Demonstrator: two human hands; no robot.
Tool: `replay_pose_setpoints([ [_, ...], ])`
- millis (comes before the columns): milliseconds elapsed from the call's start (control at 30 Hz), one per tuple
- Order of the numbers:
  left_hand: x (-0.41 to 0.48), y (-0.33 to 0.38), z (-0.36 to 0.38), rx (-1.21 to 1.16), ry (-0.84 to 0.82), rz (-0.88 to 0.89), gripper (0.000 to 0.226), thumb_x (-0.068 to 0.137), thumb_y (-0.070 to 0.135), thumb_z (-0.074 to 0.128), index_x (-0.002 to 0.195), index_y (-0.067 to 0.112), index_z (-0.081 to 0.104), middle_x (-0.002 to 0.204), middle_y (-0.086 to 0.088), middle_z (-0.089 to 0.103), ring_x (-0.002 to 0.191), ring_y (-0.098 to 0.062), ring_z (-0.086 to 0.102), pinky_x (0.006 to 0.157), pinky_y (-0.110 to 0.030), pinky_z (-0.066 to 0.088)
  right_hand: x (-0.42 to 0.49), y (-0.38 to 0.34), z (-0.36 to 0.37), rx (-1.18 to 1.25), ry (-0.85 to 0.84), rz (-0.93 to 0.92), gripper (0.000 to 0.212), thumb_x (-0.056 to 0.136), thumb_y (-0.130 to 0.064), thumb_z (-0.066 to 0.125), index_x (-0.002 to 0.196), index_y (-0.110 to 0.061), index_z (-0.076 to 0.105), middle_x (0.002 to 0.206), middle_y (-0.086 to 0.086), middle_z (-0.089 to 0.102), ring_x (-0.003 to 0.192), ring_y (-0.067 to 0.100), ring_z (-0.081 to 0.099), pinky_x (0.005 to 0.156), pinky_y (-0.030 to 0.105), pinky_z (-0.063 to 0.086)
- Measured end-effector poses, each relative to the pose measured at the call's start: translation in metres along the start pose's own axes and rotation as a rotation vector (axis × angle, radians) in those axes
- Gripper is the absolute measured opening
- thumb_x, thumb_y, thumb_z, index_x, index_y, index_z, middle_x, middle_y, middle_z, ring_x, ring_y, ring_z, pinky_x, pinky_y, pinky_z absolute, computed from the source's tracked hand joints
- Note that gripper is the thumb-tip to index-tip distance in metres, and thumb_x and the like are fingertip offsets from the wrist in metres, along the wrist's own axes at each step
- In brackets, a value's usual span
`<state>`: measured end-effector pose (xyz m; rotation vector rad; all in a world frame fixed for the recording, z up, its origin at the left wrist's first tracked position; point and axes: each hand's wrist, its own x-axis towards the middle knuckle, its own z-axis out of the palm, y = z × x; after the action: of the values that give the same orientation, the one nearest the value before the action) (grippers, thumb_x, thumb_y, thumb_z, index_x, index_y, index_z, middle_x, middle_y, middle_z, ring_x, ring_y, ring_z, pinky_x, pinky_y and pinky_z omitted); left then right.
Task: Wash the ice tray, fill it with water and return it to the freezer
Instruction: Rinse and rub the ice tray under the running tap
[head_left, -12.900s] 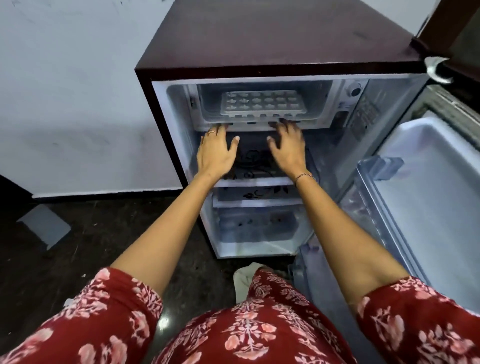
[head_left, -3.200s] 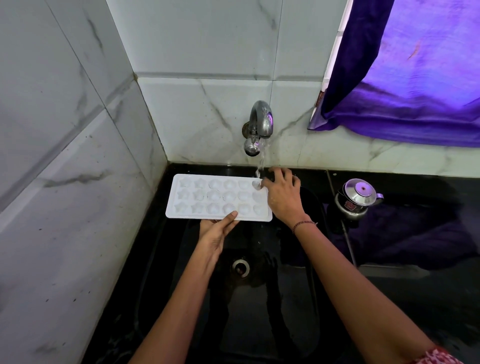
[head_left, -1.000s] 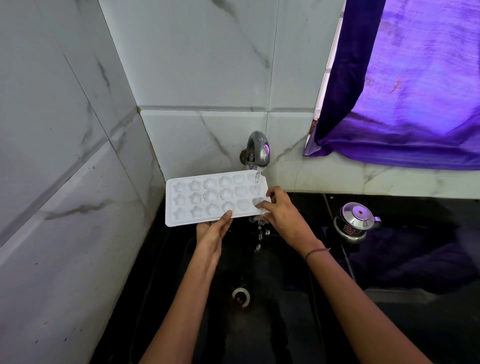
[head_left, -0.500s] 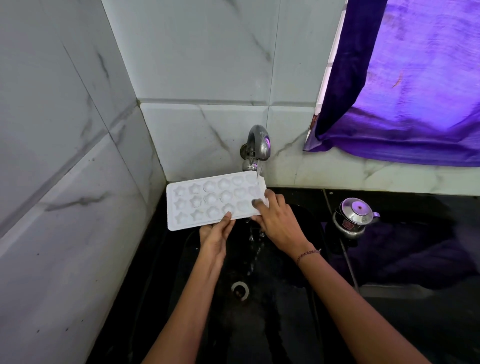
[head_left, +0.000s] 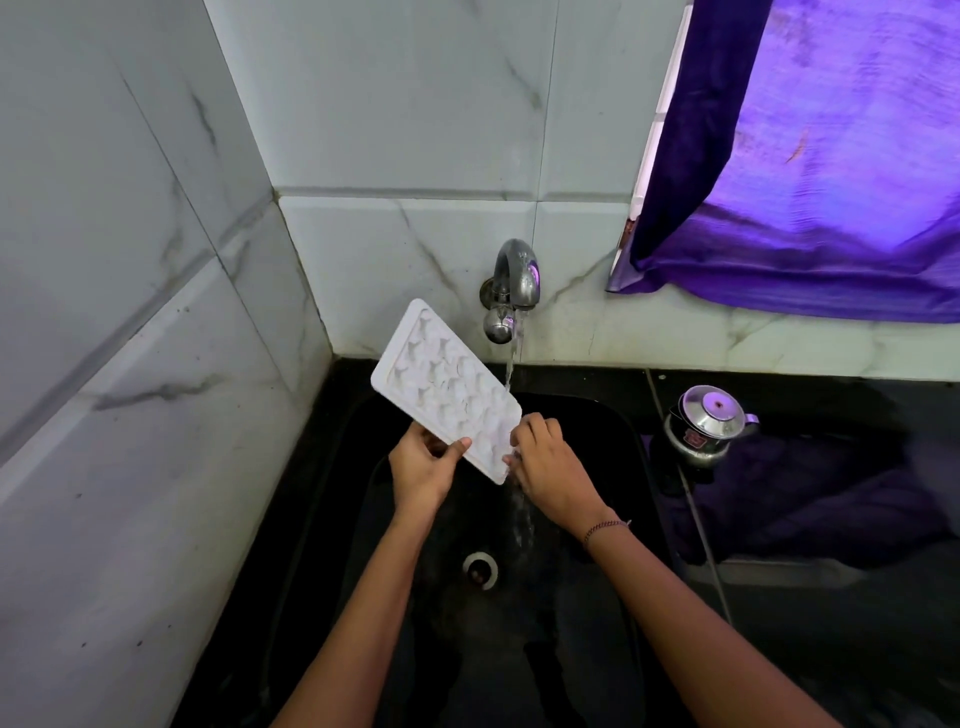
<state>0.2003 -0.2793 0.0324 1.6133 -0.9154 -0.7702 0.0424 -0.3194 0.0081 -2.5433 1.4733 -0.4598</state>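
Now the white plastic ice tray (head_left: 447, 387), with its star and round moulds, stands tipped steeply on end above the black sink (head_left: 613, 431). Its upper end leans up to the left of the chrome wall tap (head_left: 511, 280). Half a second ago it lay nearly level under the spout, as it did a second ago, catching the flow in its right-hand cells. The left hand (head_left: 423, 470) grasps the lower long edge with the thumb over the face. The right hand (head_left: 548, 465) has its fingers (head_left: 532, 428) curled round the bottom corner. The stream of water (head_left: 511, 366) falls along the tray's right edge and on toward that hand. I judge that the rinse water is being tipped out, so the wash is close to done. Filling the tray and returning it to the freezer remain.
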Motion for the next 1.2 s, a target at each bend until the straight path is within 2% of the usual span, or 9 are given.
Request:
replay_pose_setpoints([
  [167,0.002,-0.005,-0.006,-0.067,-0.044,-0.081,0.037,0.079,0.01,0.073,0.113,0.009,0.058,0.102,-0.006,0.067,0.093,-0.018,0.066,0.083,-0.036,0.056,0.01,0.005,-0.008,0.118,0.001,0.071,0.036,0.098,-0.022,0.044,0.132,-0.01,0.043,0.139,0.009,0.035,0.128,0.024,0.033,0.107,0.031,0.034],
  [333,0.0,0.001,-0.008,-0.374,-0.06,-0.224,0.035,0.088,0.005,0.061,0.121,-0.003,0.052,0.103,-0.015,0.066,0.098,-0.026,0.064,0.066,-0.019,0.058,0.015,0.008,-0.014,0.116,-0.05,0.046,0.031,0.1,-0.021,0.038,0.129,-0.018,0.05,0.145,0.011,0.033,0.134,0.029,0.026,0.107,0.037,0.036],
  [467,0.001,0.005,-0.01,-0.517,-0.059,-0.284,0.03,0.09,0.006,0.058,0.119,-0.002,0.053,0.092,-0.004,0.066,0.088,-0.019,0.065,0.063,-0.019,0.058,0.016,0.011,-0.021,0.074,0.04,0.026,0.03,0.099,-0.031,0.042,0.124,-0.026,0.057,0.143,0.01,0.037,0.133,0.029,0.028,0.102,0.044,0.04],
  [600,0.006,0.006,-0.012,-0.562,-0.052,-0.314,0.027,0.091,0.005,0.057,0.117,0.0,0.054,0.102,-0.008,0.065,0.085,-0.014,0.064,0.064,-0.021,0.058,0.02,0.017,-0.03,0.032,0.098,0.035,0.033,0.096,-0.045,0.042,0.119,-0.031,0.061,0.149,0.007,0.03,0.136,0.03,0.023,0.097,0.045,0.04],
  [733,0.009,0.006,-0.012,-0.601,-0.048,-0.338,0.029,0.09,0.006,0.057,0.119,0.0,0.055,0.105,-0.009,0.064,0.094,-0.021,0.064,0.06,-0.02,0.058,0.024,0.019,-0.036,0.009,0.069,-0.02,0.051,0.091,-0.06,0.025,0.116,-0.034,0.062,0.151,0.002,0.026,0.138,0.028,0.018,0.104,0.048,0.032],
  [833,0.007,0.008,-0.01,-0.61,-0.075,-0.35,0.029,0.091,0.006,0.056,0.12,0.001,0.055,0.109,-0.01,0.063,0.091,-0.019,0.064,0.06,-0.021,0.058,0.027,0.017,-0.039,-0.013,0.093,0.008,0.06,0.088,-0.063,0.02,0.115,-0.031,0.062,0.149,0.003,0.028,0.138,0.028,0.018,0.107,0.05,0.03],
  [933,0.008,0.009,-0.009,-0.631,-0.088,-0.352,0.032,0.091,0.006,0.056,0.123,0.0,0.053,0.112,-0.012,0.062,0.087,-0.016,0.064,0.059,-0.021,0.058,0.028,0.016,-0.04,-0.028,0.018,-0.008,0.065,0.085,-0.067,0.015,0.119,-0.034,0.06,0.151,0.0,0.024,0.141,0.028,0.012,0.11,0.051,0.022],
  [1067,0.007,0.009,-0.006,-0.621,-0.116,-0.345,0.031,0.091,0.005,0.056,0.122,0.0,0.053,0.113,-0.013,0.062,0.087,-0.017,0.065,0.06,-0.023,0.058,0.028,0.018,-0.041,-0.123,0.054,0.008,0.067,0.086,-0.067,0.015,0.113,-0.03,0.063,0.147,0.004,0.033,0.14,0.029,0.018,0.11,0.05,0.022],
  [1200,0.006,0.009,-0.006,-0.628,-0.119,-0.345,0.029,0.091,0.004,0.056,0.12,0.001,0.054,0.11,-0.012,0.062,0.085,-0.017,0.065,0.058,-0.022,0.058,0.026,0.02,-0.04,-0.116,0.01,-0.025,0.065,0.086,-0.066,0.014,0.117,-0.034,0.061,0.149,0.001,0.031,0.142,0.029,0.014,0.112,0.05,0.018],
])
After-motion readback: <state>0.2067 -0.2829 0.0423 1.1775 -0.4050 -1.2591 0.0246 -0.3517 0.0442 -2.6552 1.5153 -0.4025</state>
